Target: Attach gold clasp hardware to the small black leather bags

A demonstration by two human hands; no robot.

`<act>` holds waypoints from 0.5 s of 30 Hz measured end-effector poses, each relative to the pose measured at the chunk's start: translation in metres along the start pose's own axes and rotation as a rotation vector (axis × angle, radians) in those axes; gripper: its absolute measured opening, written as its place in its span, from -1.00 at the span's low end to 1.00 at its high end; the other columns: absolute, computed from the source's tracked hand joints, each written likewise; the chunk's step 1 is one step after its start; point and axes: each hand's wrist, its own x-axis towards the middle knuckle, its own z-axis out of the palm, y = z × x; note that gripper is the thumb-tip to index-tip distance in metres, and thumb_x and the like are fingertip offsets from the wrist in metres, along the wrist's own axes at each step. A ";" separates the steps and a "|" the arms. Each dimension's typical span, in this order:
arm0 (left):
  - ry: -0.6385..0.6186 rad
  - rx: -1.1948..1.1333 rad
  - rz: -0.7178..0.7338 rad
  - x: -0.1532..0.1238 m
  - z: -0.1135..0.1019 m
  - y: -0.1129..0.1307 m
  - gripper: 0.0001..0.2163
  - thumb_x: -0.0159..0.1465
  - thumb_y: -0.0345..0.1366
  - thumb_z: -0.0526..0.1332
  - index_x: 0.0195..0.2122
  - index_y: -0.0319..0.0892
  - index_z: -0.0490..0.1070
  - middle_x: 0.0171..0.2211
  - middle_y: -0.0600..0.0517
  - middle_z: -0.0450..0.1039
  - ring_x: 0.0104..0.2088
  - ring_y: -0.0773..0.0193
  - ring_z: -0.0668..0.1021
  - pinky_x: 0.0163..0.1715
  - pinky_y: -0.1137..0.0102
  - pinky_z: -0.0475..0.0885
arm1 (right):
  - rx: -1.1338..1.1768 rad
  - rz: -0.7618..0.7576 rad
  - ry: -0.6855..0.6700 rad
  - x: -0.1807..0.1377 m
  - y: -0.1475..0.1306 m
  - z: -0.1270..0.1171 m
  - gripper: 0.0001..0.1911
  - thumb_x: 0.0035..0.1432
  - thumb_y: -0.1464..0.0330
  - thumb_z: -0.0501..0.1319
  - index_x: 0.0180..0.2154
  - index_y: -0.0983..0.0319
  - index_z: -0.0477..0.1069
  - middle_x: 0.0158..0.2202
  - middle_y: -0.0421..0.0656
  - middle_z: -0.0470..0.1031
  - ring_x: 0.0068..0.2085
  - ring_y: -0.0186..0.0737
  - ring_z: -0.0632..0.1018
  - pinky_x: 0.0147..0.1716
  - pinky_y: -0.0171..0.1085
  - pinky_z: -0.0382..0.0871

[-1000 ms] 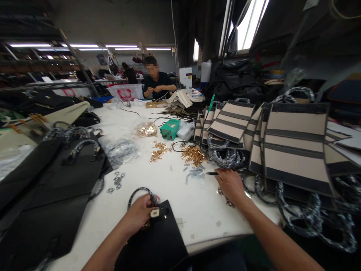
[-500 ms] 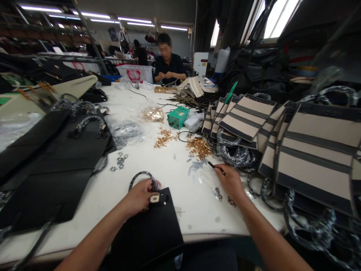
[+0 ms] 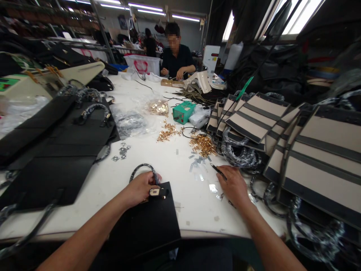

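Note:
My left hand (image 3: pixel 139 188) is closed around the top edge of a black bag (image 3: pixel 146 226) at the near table edge, next to its gold clasp (image 3: pixel 154 192) and its wrapped handle (image 3: pixel 142 169). My right hand (image 3: pixel 235 186) rests palm down on the white table, fingers closed on a thin black pen-like tool (image 3: pixel 217 171) that points away to the left. Small flat metal plates (image 3: pixel 199 165) lie scattered just ahead of that hand, and a pile of gold fittings (image 3: pixel 202 145) sits beyond them.
Flat black bags (image 3: pixel 64 150) cover the table's left side. Beige-and-black striped bags (image 3: pixel 318 158) with wrapped handles are stacked on the right. A green box (image 3: pixel 184 112), a second heap of gold parts (image 3: pixel 166 133) and plastic bags lie mid-table. A person (image 3: pixel 176 56) works at the far end.
The view has tilted and shifted, so everything sits lower and further right. My right hand has drawn back toward me with the tool. My left hand has kept its hold on the bag.

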 end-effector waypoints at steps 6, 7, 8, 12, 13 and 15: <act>-0.008 0.012 0.001 0.001 -0.001 0.001 -0.76 -0.03 -0.24 0.31 -0.35 -0.19 0.37 -0.50 0.08 0.44 -0.47 0.23 0.48 -0.47 0.41 0.31 | -0.013 0.063 0.035 -0.006 -0.011 -0.002 -0.70 0.23 0.29 0.12 -0.03 0.14 0.47 -0.06 -0.11 0.52 -0.03 -0.05 0.44 -0.01 -0.13 0.29; -0.016 0.014 0.002 0.002 -0.002 0.000 -0.76 -0.03 -0.25 0.31 -0.35 -0.19 0.37 -0.49 0.08 0.44 -0.47 0.23 0.48 -0.46 0.41 0.31 | -0.020 0.069 0.040 -0.007 -0.013 -0.003 -0.71 0.23 0.29 0.13 -0.03 0.14 0.47 -0.07 -0.11 0.52 -0.03 -0.05 0.44 -0.04 -0.14 0.30; -0.022 0.016 0.004 0.002 -0.002 -0.001 -0.77 -0.02 -0.25 0.30 -0.35 -0.20 0.37 -0.49 0.08 0.44 -0.47 0.23 0.48 -0.45 0.41 0.31 | -0.027 0.073 0.044 -0.008 -0.014 -0.003 -0.71 0.23 0.29 0.13 -0.03 0.14 0.47 -0.07 -0.10 0.52 -0.04 -0.05 0.44 -0.05 -0.15 0.30; -0.019 0.021 0.004 0.004 -0.002 -0.004 -0.76 -0.01 -0.26 0.30 -0.32 -0.20 0.37 -0.47 0.08 0.45 -0.46 0.25 0.48 -0.43 0.41 0.31 | -0.054 0.076 0.043 -0.009 -0.019 -0.004 -0.69 0.22 0.28 0.14 -0.01 0.12 0.45 -0.06 -0.10 0.52 -0.04 -0.04 0.46 -0.11 -0.15 0.33; -0.015 0.021 0.001 0.004 -0.002 -0.004 -0.75 -0.01 -0.26 0.30 -0.32 -0.21 0.37 -0.47 0.08 0.45 -0.47 0.25 0.47 -0.44 0.41 0.31 | -0.056 0.077 0.044 -0.009 -0.019 -0.004 -0.68 0.22 0.28 0.14 0.00 0.12 0.45 -0.05 -0.10 0.52 -0.04 -0.04 0.46 -0.12 -0.15 0.34; -0.010 0.018 -0.008 0.004 -0.002 -0.003 -0.75 -0.02 -0.25 0.30 -0.31 -0.20 0.39 -0.48 0.08 0.45 -0.48 0.25 0.48 -0.45 0.41 0.31 | -0.045 0.070 0.049 -0.010 -0.020 -0.005 -0.68 0.23 0.29 0.13 0.01 0.12 0.44 -0.05 -0.11 0.53 -0.05 -0.06 0.48 -0.12 -0.16 0.35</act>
